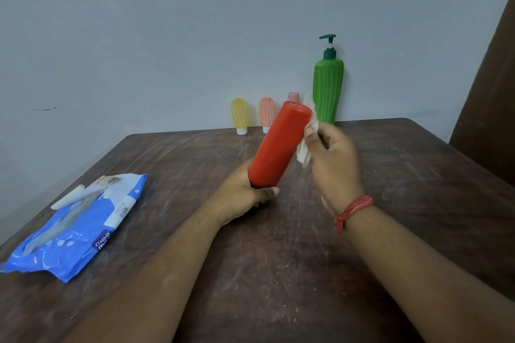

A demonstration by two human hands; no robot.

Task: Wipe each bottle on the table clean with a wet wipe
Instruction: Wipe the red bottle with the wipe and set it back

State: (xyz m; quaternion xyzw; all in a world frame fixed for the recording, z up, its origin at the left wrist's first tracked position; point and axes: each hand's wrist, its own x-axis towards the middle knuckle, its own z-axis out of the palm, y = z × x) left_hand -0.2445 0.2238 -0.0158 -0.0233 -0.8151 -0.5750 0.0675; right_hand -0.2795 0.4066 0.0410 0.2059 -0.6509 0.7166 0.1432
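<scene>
My left hand [245, 195] grips the lower end of a red bottle [280, 145], which is tilted up and away over the middle of the table. My right hand [333, 164] holds a crumpled white wet wipe [305, 152] against the bottle's right side near its upper end. Along the far table edge stand a tall green pump bottle [328, 89], a small yellow bottle [239, 115], a small orange-pink bottle [266, 113] and a pink bottle [293, 97] mostly hidden behind the red one.
A blue wet-wipe packet [80, 228] lies at the left of the dark scratched wooden table [278, 273], with a small white tube [68, 198] beside it. A grey wall is behind. A brown curtain [490, 108] hangs at the right.
</scene>
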